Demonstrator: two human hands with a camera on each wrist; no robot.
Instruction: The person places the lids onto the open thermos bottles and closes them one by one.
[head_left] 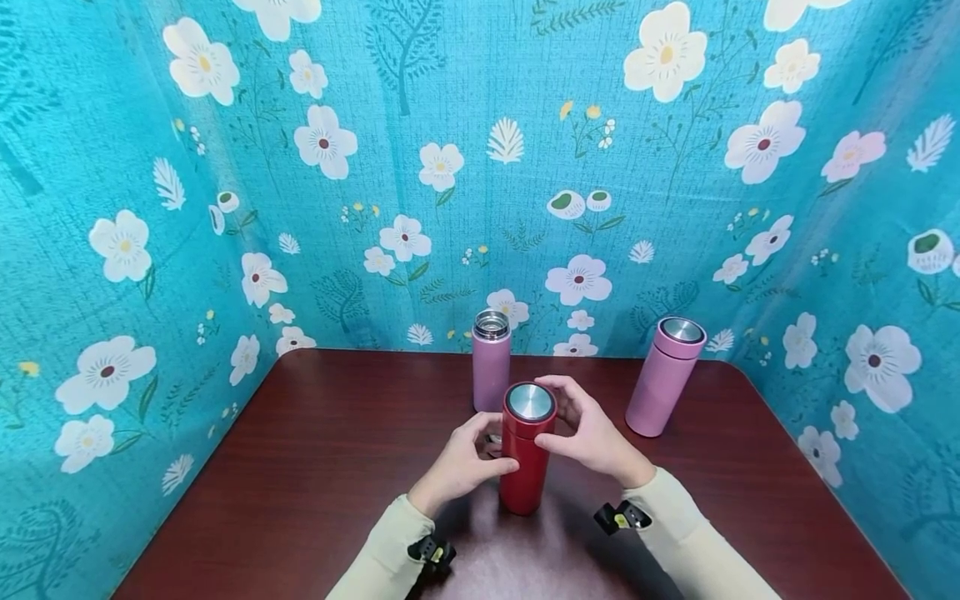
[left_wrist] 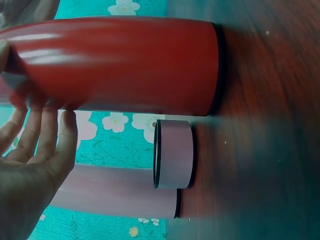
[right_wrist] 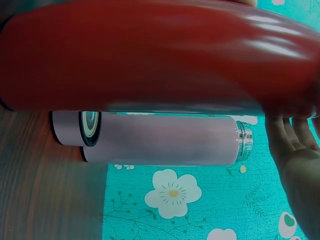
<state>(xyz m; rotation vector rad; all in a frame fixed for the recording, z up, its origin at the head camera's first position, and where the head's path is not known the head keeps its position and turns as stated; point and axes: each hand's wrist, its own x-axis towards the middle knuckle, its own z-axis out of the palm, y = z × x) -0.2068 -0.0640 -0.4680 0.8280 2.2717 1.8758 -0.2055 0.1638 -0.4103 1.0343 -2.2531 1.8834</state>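
Observation:
A red thermos bottle [head_left: 522,471] with a steel-topped lid stands upright on the table. My left hand [head_left: 459,465] grips its body, thumb in front and fingers behind; the left wrist view shows those fingertips against the red wall. My right hand [head_left: 588,433] holds the upper part around the lid [head_left: 531,402], thumb on the near side. Just behind stands a pink thermos bottle [head_left: 491,367] without its lid, its steel neck showing. The detached pink lid [left_wrist: 175,154] sits on the table near it, mostly hidden by my left hand in the head view.
A second pink thermos bottle [head_left: 663,379], with its lid on, stands at the back right. The dark red-brown table [head_left: 315,467] has rounded far corners. Blue flowered cloth [head_left: 420,208] hangs behind and along both sides.

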